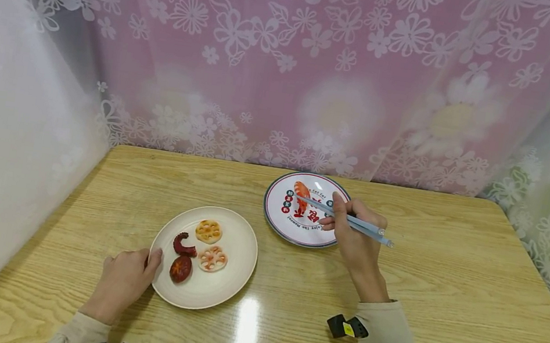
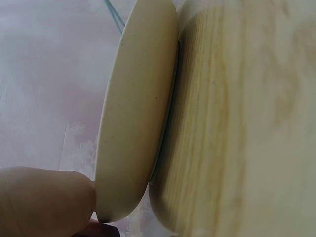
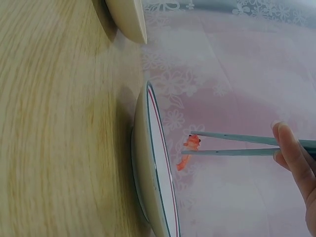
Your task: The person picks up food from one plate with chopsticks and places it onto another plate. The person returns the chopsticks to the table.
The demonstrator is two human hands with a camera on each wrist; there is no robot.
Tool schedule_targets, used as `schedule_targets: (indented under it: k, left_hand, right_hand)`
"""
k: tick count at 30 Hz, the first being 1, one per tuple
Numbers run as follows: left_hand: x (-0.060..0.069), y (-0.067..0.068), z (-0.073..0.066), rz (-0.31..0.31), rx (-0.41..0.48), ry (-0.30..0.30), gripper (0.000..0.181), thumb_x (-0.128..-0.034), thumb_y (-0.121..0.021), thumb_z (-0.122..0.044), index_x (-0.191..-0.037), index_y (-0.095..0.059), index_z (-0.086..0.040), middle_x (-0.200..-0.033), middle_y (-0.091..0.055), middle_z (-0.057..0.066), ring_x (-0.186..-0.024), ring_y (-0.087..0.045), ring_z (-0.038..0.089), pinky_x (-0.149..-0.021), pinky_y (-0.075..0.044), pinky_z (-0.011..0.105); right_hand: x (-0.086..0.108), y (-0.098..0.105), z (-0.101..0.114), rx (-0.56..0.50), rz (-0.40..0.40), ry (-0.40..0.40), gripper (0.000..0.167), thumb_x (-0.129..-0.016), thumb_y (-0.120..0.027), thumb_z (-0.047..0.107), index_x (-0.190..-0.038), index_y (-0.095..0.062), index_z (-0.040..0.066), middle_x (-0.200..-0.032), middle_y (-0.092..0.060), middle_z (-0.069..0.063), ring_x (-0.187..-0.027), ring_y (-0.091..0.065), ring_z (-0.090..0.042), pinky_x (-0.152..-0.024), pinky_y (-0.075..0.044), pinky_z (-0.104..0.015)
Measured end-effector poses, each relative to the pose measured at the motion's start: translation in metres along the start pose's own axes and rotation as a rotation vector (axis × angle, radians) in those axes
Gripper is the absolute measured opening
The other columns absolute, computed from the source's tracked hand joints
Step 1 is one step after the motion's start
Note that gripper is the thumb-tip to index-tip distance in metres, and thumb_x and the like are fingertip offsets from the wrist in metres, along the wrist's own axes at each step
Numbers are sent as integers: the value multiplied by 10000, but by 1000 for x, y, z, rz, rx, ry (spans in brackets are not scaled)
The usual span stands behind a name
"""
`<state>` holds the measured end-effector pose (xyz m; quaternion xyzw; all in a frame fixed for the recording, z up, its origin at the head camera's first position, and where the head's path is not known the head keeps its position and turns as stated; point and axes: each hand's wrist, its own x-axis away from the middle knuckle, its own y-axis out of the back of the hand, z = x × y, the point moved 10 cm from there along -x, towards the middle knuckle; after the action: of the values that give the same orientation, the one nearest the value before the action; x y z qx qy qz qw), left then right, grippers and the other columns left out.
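Observation:
My right hand [image 1: 356, 247] grips a pair of pale blue chopsticks [image 1: 367, 225]. Between their tips is an orange-red shrimp [image 3: 191, 143], apart from the printed white plate [image 3: 159, 143] and over it. That plate has a dark rim line and red lettering. At the left, my left hand [image 1: 125, 279] holds the edge of a cream plate [image 1: 233, 283], its thumb on the rim. Two lotus root slices [image 1: 209, 232], a dark red curled tentacle [image 1: 181, 245] and a brownish-red mushroom cap [image 1: 180, 269] lie on this plate. The left fingers are mostly hidden in the left wrist view.
Both plates stand on a light wood-grain table [image 1: 295, 327], the printed one farther back and to the right. A pink floral curtain [image 1: 267, 76] hangs behind the far edge. Pale sheer curtains flank both sides. Each wrist bears a black camera [image 1: 348, 326].

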<state>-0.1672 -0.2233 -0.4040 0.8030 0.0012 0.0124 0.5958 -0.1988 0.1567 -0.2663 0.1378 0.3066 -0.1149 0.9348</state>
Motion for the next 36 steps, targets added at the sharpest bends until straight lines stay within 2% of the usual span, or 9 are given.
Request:
schedule_targets:
  k: [7,15,21,25,30,36]
  left_hand:
    - [1,0,1,1,11,15,438,-1020,-414,-306,-637,-494,-109,-630,-569,93,-665,-604,317,-665,-329,486]
    - [1,1,1,3,-5,17,432,-1013,-427,-320,-642,-490,-105,-639,-573,101,-685,-612,326,-657,-334,475]
    - [0,4,-3,-20,1,-32,450,-1019,-436,-305,-619,-466,-101,-538,-468,54,-521,-511,239,-531,-383,406]
    - [0,2,-1,-12,32,-16,449,-1011,-454,-304,-611,-460,-102,-525,-434,42,-480,-449,196,-454,-351,334]
    - [0,1,1,15,37,11,469,-1014,-450,-346,-619,-470,-94,-526,-439,40,-477,-450,187,-438,-345,326]
    - [1,2,1,22,9,5,497,-1019,-434,-377,-617,-492,-92,-532,-461,48,-486,-490,206,-462,-378,361]
  right_hand:
    - [1,-3,2,15,16,1,309,-941,-581,-19,-643,-549,-97,-589,-641,-212,-460,-640,-226,-379,-426,-201]
    - [1,-4,2,25,22,5,308,-942,-578,-22,-643,-547,-92,-589,-643,-211,-463,-641,-232,-376,-426,-210]
    - [1,-6,2,2,33,-4,310,-938,-578,-29,-638,-541,-97,-583,-637,-213,-472,-645,-258,-391,-449,-215]
    - [2,-8,4,-10,42,-9,315,-939,-579,-25,-635,-536,-95,-575,-632,-210,-470,-644,-262,-391,-453,-220]
    - [3,-11,5,-14,52,-21,322,-940,-580,-24,-630,-529,-93,-567,-624,-208,-466,-641,-236,-379,-440,-225]
    - [3,-13,7,-19,66,-20,315,-938,-578,-33,-633,-528,-95,-565,-622,-203,-462,-636,-238,-389,-447,-219]
